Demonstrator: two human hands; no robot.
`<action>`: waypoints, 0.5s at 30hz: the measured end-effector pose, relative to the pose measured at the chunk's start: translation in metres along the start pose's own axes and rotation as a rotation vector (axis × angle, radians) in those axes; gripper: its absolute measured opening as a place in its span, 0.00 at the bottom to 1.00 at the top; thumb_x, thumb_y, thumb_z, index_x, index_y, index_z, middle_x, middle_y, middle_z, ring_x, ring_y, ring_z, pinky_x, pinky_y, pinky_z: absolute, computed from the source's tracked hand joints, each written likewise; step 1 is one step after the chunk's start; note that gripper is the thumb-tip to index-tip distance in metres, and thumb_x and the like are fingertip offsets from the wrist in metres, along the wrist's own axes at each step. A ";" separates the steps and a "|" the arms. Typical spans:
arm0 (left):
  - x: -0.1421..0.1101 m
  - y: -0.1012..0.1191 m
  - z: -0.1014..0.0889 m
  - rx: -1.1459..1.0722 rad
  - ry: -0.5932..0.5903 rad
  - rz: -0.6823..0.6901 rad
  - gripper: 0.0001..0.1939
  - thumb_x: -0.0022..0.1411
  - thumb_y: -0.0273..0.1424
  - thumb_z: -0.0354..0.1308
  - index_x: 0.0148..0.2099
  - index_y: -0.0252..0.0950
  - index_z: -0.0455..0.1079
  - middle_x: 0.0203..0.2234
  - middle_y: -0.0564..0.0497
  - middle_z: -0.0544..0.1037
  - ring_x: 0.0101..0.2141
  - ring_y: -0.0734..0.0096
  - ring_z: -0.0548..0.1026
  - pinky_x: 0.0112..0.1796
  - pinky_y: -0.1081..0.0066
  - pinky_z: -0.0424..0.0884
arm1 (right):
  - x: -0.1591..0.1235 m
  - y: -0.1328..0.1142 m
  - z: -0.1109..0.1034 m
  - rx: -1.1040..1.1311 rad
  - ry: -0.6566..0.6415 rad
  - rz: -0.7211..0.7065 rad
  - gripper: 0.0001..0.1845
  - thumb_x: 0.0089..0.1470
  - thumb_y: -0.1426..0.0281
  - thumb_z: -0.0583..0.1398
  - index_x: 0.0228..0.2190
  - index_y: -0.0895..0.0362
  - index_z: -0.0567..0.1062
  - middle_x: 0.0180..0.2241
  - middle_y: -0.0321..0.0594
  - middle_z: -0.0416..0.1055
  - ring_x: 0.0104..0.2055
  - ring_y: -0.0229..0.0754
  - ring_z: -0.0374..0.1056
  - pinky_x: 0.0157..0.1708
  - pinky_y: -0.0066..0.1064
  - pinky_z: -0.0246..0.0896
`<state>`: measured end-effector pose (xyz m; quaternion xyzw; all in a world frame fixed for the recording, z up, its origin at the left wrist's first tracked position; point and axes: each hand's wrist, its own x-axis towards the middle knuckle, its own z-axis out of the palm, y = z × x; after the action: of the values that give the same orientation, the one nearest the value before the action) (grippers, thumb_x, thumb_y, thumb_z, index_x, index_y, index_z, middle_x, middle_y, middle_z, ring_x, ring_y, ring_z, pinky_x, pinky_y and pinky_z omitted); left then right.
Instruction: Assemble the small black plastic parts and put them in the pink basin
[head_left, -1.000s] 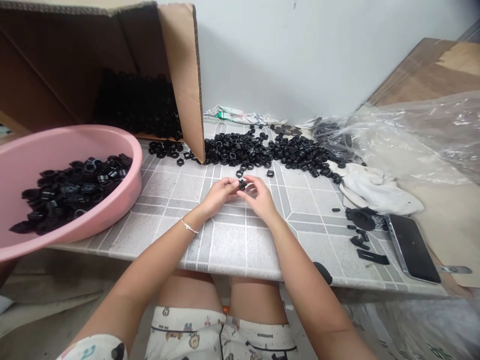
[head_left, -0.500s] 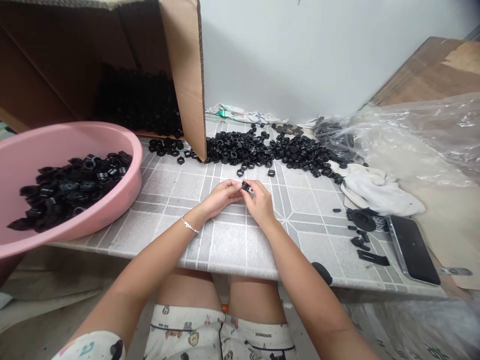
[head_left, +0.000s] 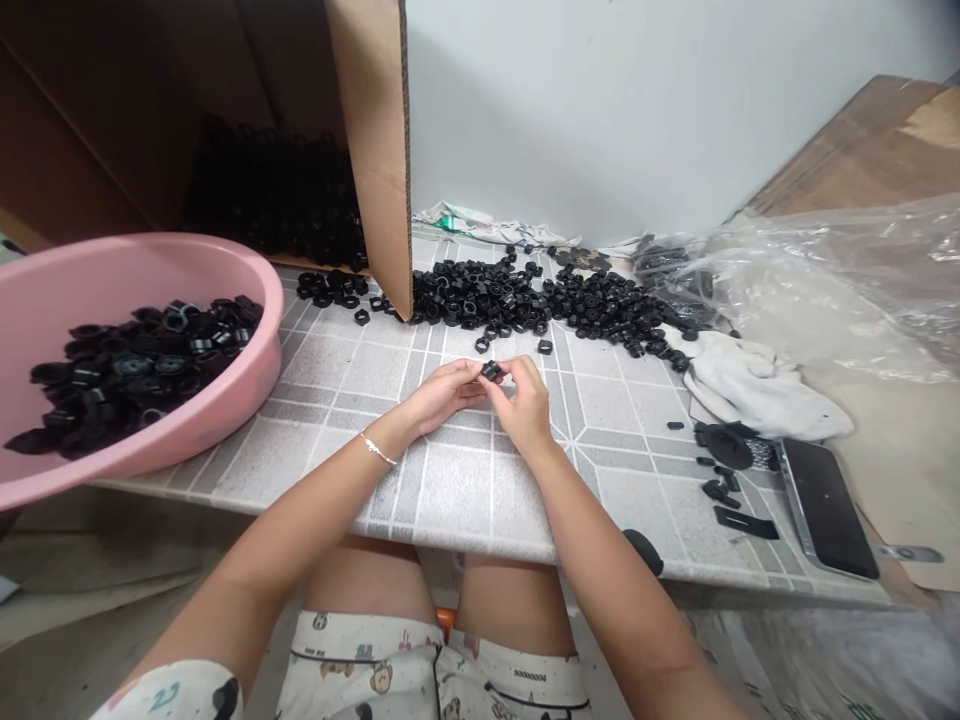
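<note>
Two bare hands meet over the table [head_left: 465, 490], one small black part [head_left: 491, 371] between them. The right hand [head_left: 523, 405] has thumb and forefinger clamped on it from three o'clock; the left hand [head_left: 448, 393], fingertips drawn together, grips its nine o'clock edge. The part's finer shape is hidden by the fingers. A pale bracelet [head_left: 379, 449] circles the left wrist.

Counting the held part as the clock's centre, a loose black ring [head_left: 481, 345] lies just beyond it near twelve, and another ring [head_left: 544, 347] sits near two. Behind these, a long heap of black rings [head_left: 480, 297] spreads from twelve to two.

At nine o'clock stands a pink basin [head_left: 150, 272], with black pieces [head_left: 142, 365] piled inside. Toward ten, a cardboard box [head_left: 373, 150] opens onto a dark mass of parts [head_left: 277, 195].

A crumpled white cloth [head_left: 765, 388] lies at three, with clear plastic sheeting [head_left: 825, 285] beyond it. Toward four come a few flat black scraps [head_left: 746, 522] and a phone [head_left: 829, 505], screen up. Near five, a round black object [head_left: 643, 551] sits at the table's edge. Printed shorts [head_left: 379, 660] show below, toward six and seven.
</note>
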<state>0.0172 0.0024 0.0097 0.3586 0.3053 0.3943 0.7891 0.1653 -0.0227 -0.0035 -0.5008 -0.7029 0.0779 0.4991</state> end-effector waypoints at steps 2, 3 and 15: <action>-0.001 0.000 0.000 0.004 -0.006 -0.008 0.10 0.56 0.34 0.64 0.35 0.32 0.69 0.34 0.46 0.79 0.39 0.67 0.76 0.50 0.62 0.65 | 0.000 -0.002 -0.001 -0.047 -0.023 -0.009 0.05 0.56 0.67 0.57 0.31 0.54 0.67 0.31 0.40 0.65 0.36 0.45 0.64 0.39 0.37 0.60; -0.001 0.000 0.001 0.005 -0.010 -0.019 0.10 0.57 0.34 0.63 0.35 0.32 0.69 0.34 0.45 0.79 0.39 0.66 0.76 0.50 0.62 0.65 | 0.000 -0.002 -0.002 -0.065 -0.031 -0.014 0.05 0.56 0.67 0.57 0.30 0.54 0.67 0.30 0.40 0.65 0.36 0.45 0.63 0.39 0.37 0.59; -0.001 0.003 0.002 -0.001 0.037 -0.024 0.06 0.61 0.29 0.56 0.37 0.30 0.70 0.34 0.44 0.78 0.39 0.66 0.77 0.49 0.62 0.67 | 0.001 0.006 0.002 0.167 -0.153 0.123 0.15 0.53 0.64 0.60 0.43 0.54 0.68 0.40 0.42 0.66 0.37 0.42 0.65 0.40 0.38 0.64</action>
<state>0.0169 0.0023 0.0136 0.3470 0.3240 0.3916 0.7882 0.1675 -0.0178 -0.0075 -0.4923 -0.6981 0.2044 0.4781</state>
